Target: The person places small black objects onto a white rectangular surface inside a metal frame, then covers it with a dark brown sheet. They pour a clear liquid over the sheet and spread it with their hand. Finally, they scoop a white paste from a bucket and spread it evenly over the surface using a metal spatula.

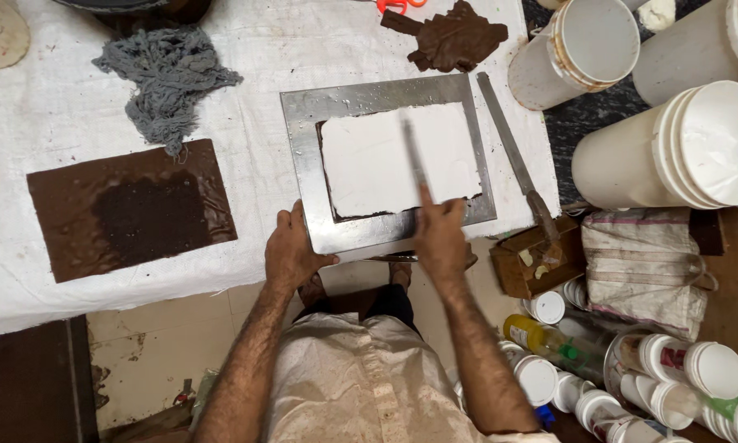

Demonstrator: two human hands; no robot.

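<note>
Head view, left to right about the metal frame [389, 160]: a brown wet sheet [129, 207] and a grey rag [168, 78] lie well left of it on the white cloth [25, 123]. The left hand [291, 250] grips the frame's near-left corner, fingers curled over the edge. The right hand [440, 234], forefinger extended, pinches a thin blade [414, 160] lying across the white slab [398, 160] inside the frame; a long knife [517, 164] lies just right.

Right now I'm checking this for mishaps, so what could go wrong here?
The metal frame overhangs the table edge, braced only by the left hand; it might tip or slide. The thin blade under the right hand could gouge the white sheet. The long knife nearby might get knocked off.
</note>
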